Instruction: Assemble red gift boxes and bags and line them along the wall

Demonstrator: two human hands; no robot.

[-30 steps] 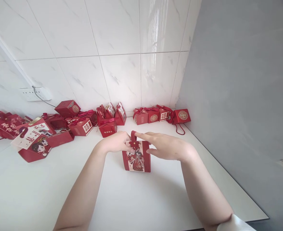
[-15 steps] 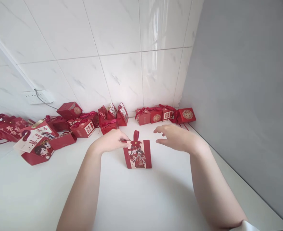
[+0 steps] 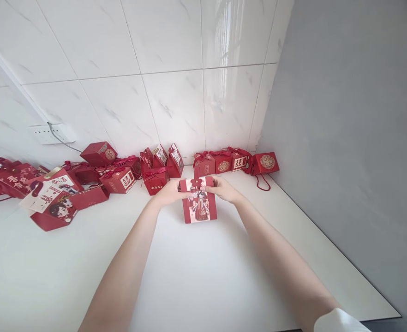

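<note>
Between my hands is a red gift box (image 3: 201,207) with a cream printed front showing a costumed figure, and a red strap handle at its top. My left hand (image 3: 170,191) grips its upper left side, thumb across the front. On the upper right side my right hand (image 3: 224,189) holds it the same way, thumb near the flower-shaped ornament. The fingers behind the box are hidden. Just behind my left hand stands a small red box with a ribbon (image 3: 157,180). Whether the held box touches the table, I cannot tell.
Along the tiled wall (image 3: 172,101) stand several red boxes, among them a box with a round gold emblem (image 3: 267,163) in the right corner. A heap of red boxes and bags (image 3: 56,203) lies at the left. A grey panel (image 3: 345,161) bounds the white table (image 3: 189,276) on the right.
My right hand has come in from the right and taken hold of the gift box, which it was apart from before. The box has moved farther back towards the wall.
</note>
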